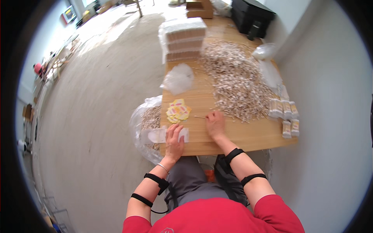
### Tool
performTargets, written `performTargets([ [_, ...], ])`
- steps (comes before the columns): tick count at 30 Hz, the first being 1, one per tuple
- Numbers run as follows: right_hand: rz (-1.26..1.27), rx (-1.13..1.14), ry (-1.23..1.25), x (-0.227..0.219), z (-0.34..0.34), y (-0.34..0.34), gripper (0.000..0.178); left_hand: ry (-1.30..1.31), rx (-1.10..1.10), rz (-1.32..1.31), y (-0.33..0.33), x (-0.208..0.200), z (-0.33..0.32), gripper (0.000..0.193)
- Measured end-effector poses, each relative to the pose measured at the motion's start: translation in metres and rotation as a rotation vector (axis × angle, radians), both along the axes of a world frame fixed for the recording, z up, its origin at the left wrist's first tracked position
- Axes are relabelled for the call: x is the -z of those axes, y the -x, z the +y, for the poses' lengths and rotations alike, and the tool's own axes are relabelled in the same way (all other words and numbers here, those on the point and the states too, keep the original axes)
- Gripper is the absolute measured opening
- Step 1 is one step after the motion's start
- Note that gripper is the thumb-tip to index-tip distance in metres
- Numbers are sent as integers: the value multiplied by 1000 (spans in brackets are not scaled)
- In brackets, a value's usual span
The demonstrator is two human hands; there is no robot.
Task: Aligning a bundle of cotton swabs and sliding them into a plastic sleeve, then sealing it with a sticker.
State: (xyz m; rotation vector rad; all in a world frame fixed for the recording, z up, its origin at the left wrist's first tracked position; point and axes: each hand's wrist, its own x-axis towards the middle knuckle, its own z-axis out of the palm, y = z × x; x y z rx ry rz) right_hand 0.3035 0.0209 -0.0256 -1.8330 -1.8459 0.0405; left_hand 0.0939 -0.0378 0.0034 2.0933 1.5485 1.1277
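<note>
A large heap of cotton swabs [241, 83] covers the right half of the wooden table [248, 139]. At its near left edge, my right hand [216, 123] is closed, and one swab [200, 117] sticks out leftward from its fingertips. My left hand [175, 141] lies palm down on a flat, clear-and-white plastic packet [155, 136] that reaches past the table's left edge. Its fingers are apart, with the thumb spread to the right. Just beyond it is a loose pile of yellow-and-white printed cards [178, 111].
Filled small packs [286, 112] stand at the right edge. Clear bags [178, 79] lie behind the cards, before a wrapped stack [184, 39]. A plastic sack of swabs [149, 118] is left of the table. A black bin [252, 17] stands far back; a wall [326, 97] runs along the right.
</note>
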Motion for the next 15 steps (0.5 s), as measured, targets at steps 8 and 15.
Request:
performTargets([
  [8, 213, -204, 4, 1, -47, -27, 10, 88, 247, 105, -77, 24, 11, 27],
  [15, 187, 374, -90, -29, -25, -135, 47, -13, 236, 91, -88, 25, 4, 8],
])
